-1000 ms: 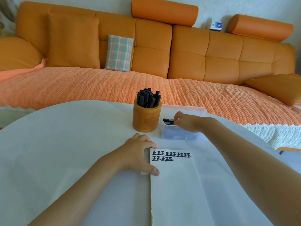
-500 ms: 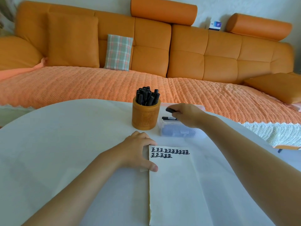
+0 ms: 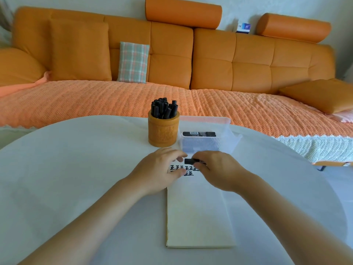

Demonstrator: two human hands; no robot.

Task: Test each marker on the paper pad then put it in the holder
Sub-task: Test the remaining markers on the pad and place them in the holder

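Note:
A white paper pad [image 3: 198, 217] lies on the table with rows of black marks at its top edge. My right hand [image 3: 219, 171] grips a black marker [image 3: 191, 161] over those marks, its cap end pointing left. My left hand [image 3: 158, 170] lies beside it at the pad's top left corner, fingers reaching to the marker's cap end; whether they touch it is unclear. Behind stands a wooden holder [image 3: 163, 131] full of several black markers. A clear plastic box [image 3: 206, 136] to its right holds more markers.
The round white table [image 3: 76, 178] fills the foreground; its far edge curves just behind the holder and box. An orange sofa [image 3: 172, 73] with cushions runs along the back.
My right hand has lifted a marker out of the plastic box and brought it down over the pad. My left hand has shifted right from the pad's corner toward the marker's cap.

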